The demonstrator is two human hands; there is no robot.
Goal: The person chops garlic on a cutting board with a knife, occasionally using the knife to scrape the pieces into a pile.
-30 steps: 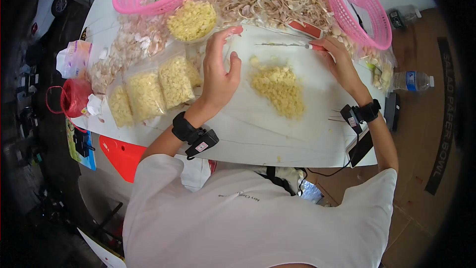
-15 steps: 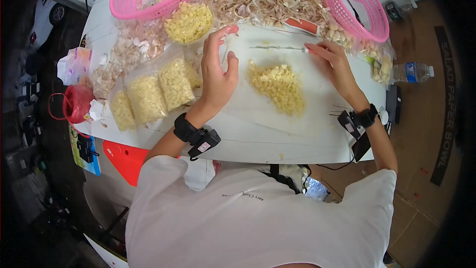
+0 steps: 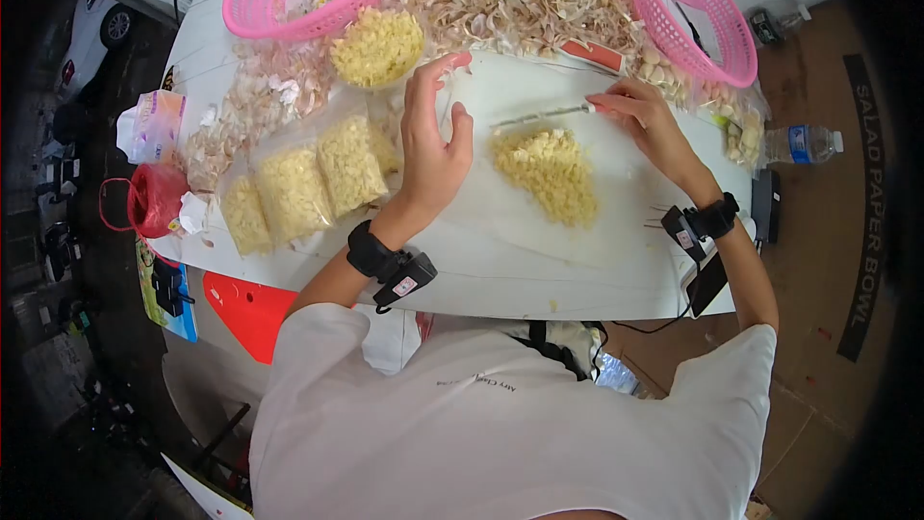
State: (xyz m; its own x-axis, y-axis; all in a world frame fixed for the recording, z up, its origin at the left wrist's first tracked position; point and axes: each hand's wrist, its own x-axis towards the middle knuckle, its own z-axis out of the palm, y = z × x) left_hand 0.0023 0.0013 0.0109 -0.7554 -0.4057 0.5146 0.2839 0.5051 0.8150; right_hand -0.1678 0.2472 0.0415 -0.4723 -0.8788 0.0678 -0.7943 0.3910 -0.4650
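While the right hand (image 3: 650, 133) pinches, left hand (image 3: 433, 156): raised, fingers and thumb spread apart, gripping nothing.
Right-hand grip: thumb and fingertips closed on the handle end of a knife (image 3: 544, 117), whose blade reaches toward the left hand.
Chopped garlic (image 3: 549, 175): a loose pale-yellow heap on the tabletop (image 3: 481, 279), between the hands and just nearer the person than the blade.
Round tub (image 3: 387, 86): beyond the left hand and to its left, heaped with chopped pieces.
Clear bags (image 3: 294, 193): lying side by side to the left of the left hand, filled with chopped pieces; three show plainly, with more pieces in clear plastic partly behind them.
Left pink basket (image 3: 318, 27): beyond the tub, holding crumpled clear plastic and bits too unclear to name.
Right pink basket (image 3: 739, 39): beyond the right hand and to its right, tilted, with a white sheet and a thin dark item inside.
Clove bag (image 3: 743, 140): right of the right hand, clear, with whole cloves and something green in it.
Papery skins (image 3: 520, 0): a broad pile beyond both hands, between the baskets.
Red-and-white packet (image 3: 592, 56): at the near edge of that pile, beyond the right hand.
Blue-labelled bottle (image 3: 804, 144): on its side, farther right than the clove bag.
Red bag (image 3: 156, 200): far left of the left hand, contents hidden.
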